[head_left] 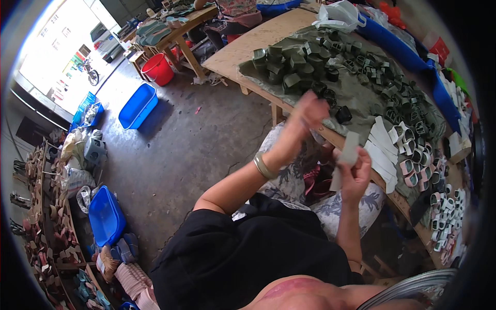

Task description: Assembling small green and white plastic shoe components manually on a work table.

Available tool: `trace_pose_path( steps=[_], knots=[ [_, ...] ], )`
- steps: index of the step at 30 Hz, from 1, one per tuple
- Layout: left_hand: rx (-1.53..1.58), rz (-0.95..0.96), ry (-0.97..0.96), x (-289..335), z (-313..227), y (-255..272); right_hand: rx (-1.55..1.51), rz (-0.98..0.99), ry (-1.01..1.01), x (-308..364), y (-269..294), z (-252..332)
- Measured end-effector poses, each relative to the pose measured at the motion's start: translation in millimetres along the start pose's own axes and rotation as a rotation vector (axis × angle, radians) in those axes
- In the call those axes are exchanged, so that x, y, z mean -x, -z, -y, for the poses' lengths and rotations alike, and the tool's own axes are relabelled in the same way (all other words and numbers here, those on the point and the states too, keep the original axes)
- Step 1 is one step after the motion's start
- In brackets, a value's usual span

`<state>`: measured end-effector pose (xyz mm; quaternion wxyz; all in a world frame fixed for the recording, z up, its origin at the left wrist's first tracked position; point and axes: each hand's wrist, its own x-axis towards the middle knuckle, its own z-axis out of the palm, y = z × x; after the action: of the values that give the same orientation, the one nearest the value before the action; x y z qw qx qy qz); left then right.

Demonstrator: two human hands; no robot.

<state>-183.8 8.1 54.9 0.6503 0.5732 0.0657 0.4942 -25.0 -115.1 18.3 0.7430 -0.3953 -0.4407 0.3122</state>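
My right hand [355, 171] is closed on a pale grey-green flat strip [350, 147], held upright just off the table's near edge. My left hand [312, 110], smeared by motion, is at the table edge beside the dark green pieces, a bangle on its wrist; its fingers do not show clearly. Many dark green curved pieces [297, 62], which look like shoe parts, are heaped on a green cloth [356, 98]. By my right hand lies a fanned stack of white strips [381, 155].
White and pink strapped shoe pieces [413, 165] lie along the table's right part. A white bag [338, 14] and a long blue bin [392, 41] line its far side. On the floor stand blue tubs [138, 107] and a red bucket [157, 70]. Racks of shoe parts [51, 217] stand left.
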Motion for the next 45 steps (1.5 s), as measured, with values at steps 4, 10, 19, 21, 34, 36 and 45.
trace_pose_path(
  steps=[4, 10, 19, 21, 34, 36, 45],
  knots=[
    [-0.019, 0.28, 0.264, 36.6, 31.4, -33.2, 0.145, 0.144, -0.387, 10.5, -4.8, -3.5],
    [0.186, 0.04, 0.355, 41.9, 34.7, -53.4, 0.026, 0.122, -0.316, 30.3, 5.9, -8.1],
    [0.24, -0.032, 0.586, 57.5, 69.7, -54.0, -0.073, 0.015, -0.477, 55.0, 21.0, -46.3],
    [0.34, -0.113, 0.671, 61.0, 79.2, -43.7, -0.032, 0.035, -0.512, 60.2, 27.2, -68.8],
    [0.51, -0.496, 0.703, 69.9, 125.0, 20.2, 0.136, 0.356, -0.939, 72.6, 56.1, -121.7],
    [0.142, -0.606, 0.545, 46.5, 78.5, 29.8, 0.339, 0.427, -0.883, 74.2, 67.2, -129.3],
    [-0.052, -0.112, -0.22, -34.0, -33.5, 77.0, 0.174, 0.312, -0.621, 70.3, 65.3, -152.5]
  ],
)
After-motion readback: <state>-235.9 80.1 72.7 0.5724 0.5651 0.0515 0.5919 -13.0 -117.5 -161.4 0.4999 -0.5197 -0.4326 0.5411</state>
